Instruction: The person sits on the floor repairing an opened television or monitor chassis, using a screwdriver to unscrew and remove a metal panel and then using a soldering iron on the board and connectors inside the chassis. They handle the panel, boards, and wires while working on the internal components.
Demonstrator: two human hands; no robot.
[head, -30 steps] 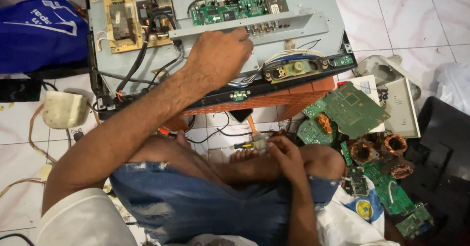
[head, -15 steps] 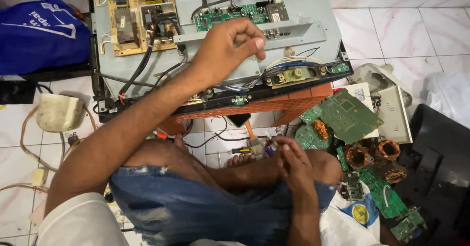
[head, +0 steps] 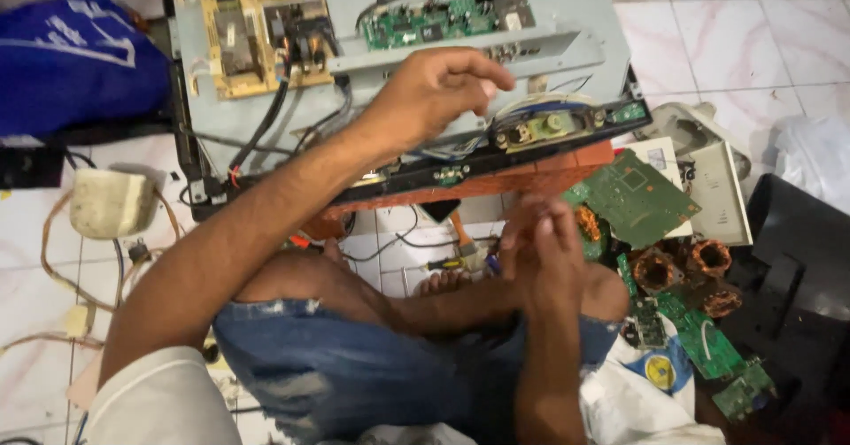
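The fingers (head: 482, 77) of the left hand (head: 434, 91) are curled together, tips pinched as if on something small, though what they pinch, if anything, cannot be made out. A second ago this hand lay spread flat on the grey metal chassis (head: 584, 11); half a second ago it had lifted and begun to close; now it hovers bunched above the chassis edge, just over the long black frame (head: 416, 179) and the bundle of blue and white wires (head: 540, 107), which suggests a small part or connector has been taken up or is being turned there. The right hand (head: 540, 250) is blurred, low over the crossed legs near the bare foot (head: 443, 281); its fingers look loosely closed, but whether they grip anything cannot be told. It has shifted little across the three views. On the chassis sit a tan board (head: 257, 24) at the left and a green board (head: 443, 18) in the middle, with black cables (head: 266, 126) running down from the tan one. The chassis rests on a red block (head: 531, 175). To the right lie a loose green circuit board (head: 633, 197), copper coils (head: 682, 268) and further green scraps, crowding the floor beside the knee. A screwdriver (head: 460, 237) lies between the legs and the block. A blue bag (head: 71, 55) sits far left on the white tiled floor (head: 726, 38).
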